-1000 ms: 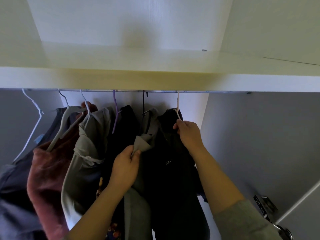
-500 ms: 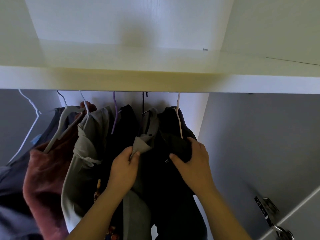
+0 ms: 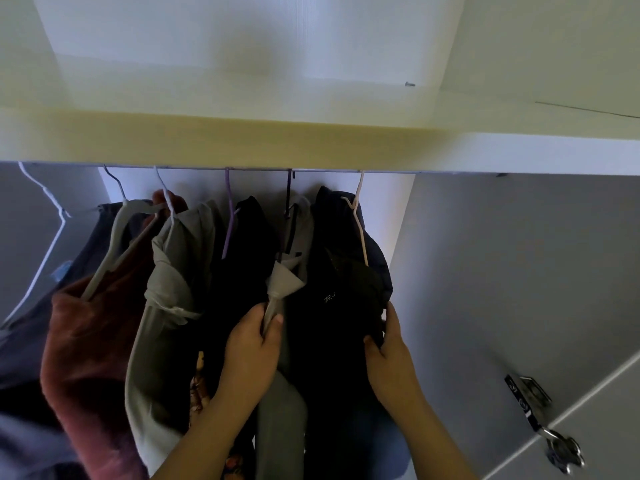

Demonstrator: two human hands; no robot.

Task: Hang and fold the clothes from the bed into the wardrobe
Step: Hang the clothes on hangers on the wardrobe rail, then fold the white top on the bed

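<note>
Your left hand (image 3: 252, 348) is pinching the grey garment's (image 3: 282, 284) folded collar between thumb and curled fingers, and tugging down could be dragging it off the dark hanger (image 3: 288, 199) above them. Right of those fingers the black jacket (image 3: 329, 327) is hanging on a white hanger (image 3: 360, 230). Your right hand (image 3: 389, 348) is gripping the jacket's edge with curled fingers, so pulling sideways is risking an unseated shoulder.
</note>
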